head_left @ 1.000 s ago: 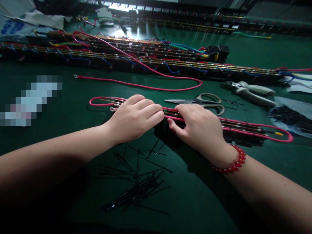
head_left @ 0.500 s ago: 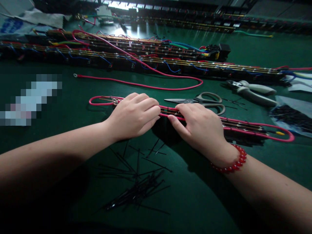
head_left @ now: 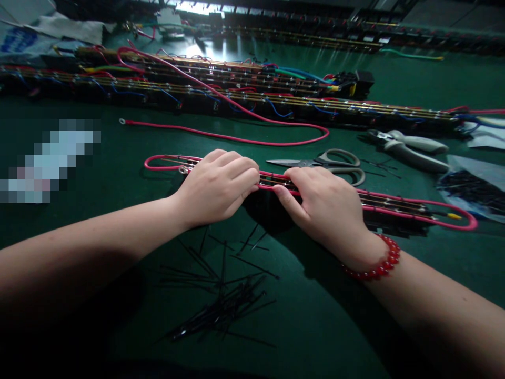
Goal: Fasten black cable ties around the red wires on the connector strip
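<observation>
A black strip with metal rails lies across the green table, and a red cable runs along both its sides, looping past each end. Over its left part my left hand is closed, fingers wrapped over strip and cable. My right hand, with a red bead bracelet at the wrist, grips the strip a little farther right, its thumb on the near run of cable. Between the hands a short stretch of rails and cable shows. A ring terminal sticks out left of my left hand. My fingertips on the far side are hidden.
Scissors and grey-handled pliers lie beyond the strip. Black cable ties are scattered nearer me; a bag of them sits at right. Behind are a loose red cable and longer wired strips.
The ring terminal beside my left hand has shifted slightly left and down. Both hands stay almost in place on the strip.
</observation>
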`<state>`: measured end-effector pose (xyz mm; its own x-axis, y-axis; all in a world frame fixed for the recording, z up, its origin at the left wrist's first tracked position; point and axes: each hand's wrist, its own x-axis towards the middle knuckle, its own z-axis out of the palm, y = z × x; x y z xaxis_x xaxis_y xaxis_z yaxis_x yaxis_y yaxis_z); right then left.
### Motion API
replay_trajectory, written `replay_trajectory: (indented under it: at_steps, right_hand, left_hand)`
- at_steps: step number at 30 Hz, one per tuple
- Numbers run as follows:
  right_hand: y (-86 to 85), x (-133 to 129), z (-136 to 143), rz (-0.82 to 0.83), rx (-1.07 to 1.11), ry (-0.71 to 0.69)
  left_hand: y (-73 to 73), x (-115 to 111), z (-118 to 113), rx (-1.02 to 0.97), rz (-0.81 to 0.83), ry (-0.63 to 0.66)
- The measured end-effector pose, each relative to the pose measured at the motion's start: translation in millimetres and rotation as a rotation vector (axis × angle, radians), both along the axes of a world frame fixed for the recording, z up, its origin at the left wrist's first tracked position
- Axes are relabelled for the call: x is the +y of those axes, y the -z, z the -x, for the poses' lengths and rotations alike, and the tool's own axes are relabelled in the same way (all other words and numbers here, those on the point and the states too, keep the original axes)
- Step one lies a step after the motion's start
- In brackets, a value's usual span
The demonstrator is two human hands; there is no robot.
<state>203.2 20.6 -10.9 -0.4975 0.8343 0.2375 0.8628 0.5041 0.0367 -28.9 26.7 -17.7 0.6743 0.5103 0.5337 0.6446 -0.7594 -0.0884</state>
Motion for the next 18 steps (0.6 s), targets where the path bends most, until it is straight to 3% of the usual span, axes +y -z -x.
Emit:
replay_trajectory:
  at_steps: [18]
  right_hand:
    - [1.1, 1.8, -1.5, -0.040, -0.003, -0.016]
  left_hand:
    - [-2.5, -2.9, -3.5, 0.062, 0.224, -0.152]
